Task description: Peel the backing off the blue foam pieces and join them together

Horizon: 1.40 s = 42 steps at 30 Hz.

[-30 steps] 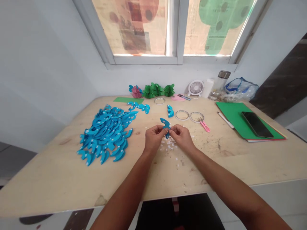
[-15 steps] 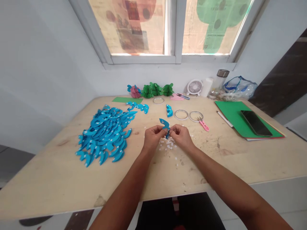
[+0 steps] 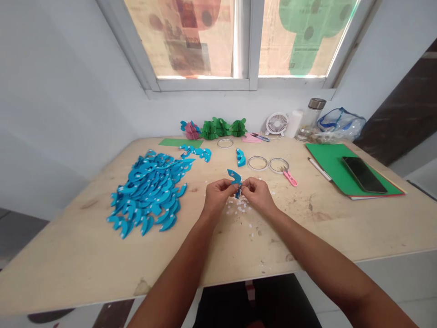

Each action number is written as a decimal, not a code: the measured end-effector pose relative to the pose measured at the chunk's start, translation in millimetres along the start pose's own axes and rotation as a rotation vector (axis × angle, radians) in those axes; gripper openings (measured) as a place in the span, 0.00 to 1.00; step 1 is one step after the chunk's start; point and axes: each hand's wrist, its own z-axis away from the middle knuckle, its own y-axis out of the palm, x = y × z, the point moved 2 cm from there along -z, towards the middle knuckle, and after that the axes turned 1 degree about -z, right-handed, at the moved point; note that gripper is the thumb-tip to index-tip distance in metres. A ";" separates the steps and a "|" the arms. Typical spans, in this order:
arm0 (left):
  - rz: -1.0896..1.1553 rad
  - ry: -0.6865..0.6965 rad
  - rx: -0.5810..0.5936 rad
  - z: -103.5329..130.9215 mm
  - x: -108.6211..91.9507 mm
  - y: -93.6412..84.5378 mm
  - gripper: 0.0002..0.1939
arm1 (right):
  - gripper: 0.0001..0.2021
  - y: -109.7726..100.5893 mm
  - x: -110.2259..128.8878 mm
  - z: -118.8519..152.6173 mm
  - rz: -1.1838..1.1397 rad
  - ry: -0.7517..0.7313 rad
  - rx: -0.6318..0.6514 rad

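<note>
Between my two hands is a curved blue paper piece (image 3: 234,175) with a small white patch on it. My left hand (image 3: 218,193) pinches its left side between thumb and fingers. From the right, my right hand (image 3: 256,191) has its fingertips closed at the piece's edge; what exactly they grip is too small to make out. Small white paper bits (image 3: 241,207) lie scattered on the table beneath. To the left spreads a large heap of similar blue paper pieces (image 3: 150,189), many with white squares. Further back lie a small blue stack (image 3: 241,157) and another blue group (image 3: 196,152).
Rolls of narrow tape (image 3: 257,157) and pink-handled snips (image 3: 290,176) lie to the right. Beyond are a pen (image 3: 320,169), green sheets (image 3: 324,155) and a phone (image 3: 363,174). Green paper figures (image 3: 221,126), a small fan (image 3: 277,124) and a glass bottle (image 3: 312,118) line the wall.
Almost nothing differs. Both hands stay in place, and the blue paper piece between them has shifted very slightly.
</note>
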 end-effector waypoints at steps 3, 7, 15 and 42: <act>0.009 -0.004 0.008 -1.3 1.9 -0.4 0.09 | 0.05 -0.3 0.3 -0.1 0.009 -0.005 0.000; 0.021 -0.001 0.012 -2.8 4.0 -1.3 0.09 | 0.06 -0.2 2.2 0.1 0.001 -0.001 0.010; 0.005 -0.016 0.069 -5.5 8.4 -3.4 0.09 | 0.04 -0.2 -1.4 -1.4 0.012 0.006 0.016; 0.034 -0.031 0.107 -12.4 16.4 -8.2 0.10 | 0.06 0.9 0.3 -3.8 -0.289 0.129 0.103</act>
